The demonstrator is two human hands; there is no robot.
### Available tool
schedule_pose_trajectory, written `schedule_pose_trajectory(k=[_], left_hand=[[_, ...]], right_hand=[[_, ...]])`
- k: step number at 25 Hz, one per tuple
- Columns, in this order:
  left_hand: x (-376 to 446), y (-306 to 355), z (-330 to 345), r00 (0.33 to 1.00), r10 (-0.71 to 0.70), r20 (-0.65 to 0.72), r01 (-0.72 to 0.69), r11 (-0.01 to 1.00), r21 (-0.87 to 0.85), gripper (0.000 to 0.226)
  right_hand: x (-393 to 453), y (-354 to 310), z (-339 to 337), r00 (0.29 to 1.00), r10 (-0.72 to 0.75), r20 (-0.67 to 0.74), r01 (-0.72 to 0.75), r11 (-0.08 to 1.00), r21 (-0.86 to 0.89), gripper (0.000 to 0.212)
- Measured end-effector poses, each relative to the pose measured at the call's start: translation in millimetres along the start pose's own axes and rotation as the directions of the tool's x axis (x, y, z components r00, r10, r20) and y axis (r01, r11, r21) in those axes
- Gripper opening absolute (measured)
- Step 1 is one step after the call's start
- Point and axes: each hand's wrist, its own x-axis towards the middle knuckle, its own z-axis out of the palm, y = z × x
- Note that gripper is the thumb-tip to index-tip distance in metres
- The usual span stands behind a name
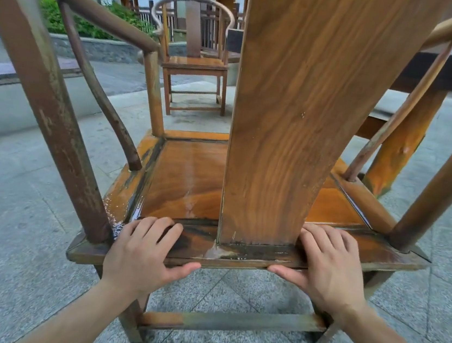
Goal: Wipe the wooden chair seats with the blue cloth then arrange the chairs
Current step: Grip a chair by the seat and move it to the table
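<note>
Both grips on the near chair's rear seat rail (237, 254), left hand (140, 255) and right hand (326, 269) curled over it; I'd lift evenly, no dragging; blue cloth not in view.

Near chair (189, 184) in front; second chair (195, 65) behind it; table (444, 75) right.

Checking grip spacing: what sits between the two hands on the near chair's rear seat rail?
Head view: the foot of the broad wooden back splat stands between the left hand and right hand, on the dark, worn rear seat rail.
</note>
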Motion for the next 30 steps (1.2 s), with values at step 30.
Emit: schedule_pose_trajectory(k=[30], left_hand=[[97, -188, 137, 0.796, -0.092, 0.598, 0.155, 0.986, -0.055, 0.073]], right_hand=[[155, -97, 102, 0.922, 0.236, 0.307, -0.162, 0.955, -0.248, 0.088]])
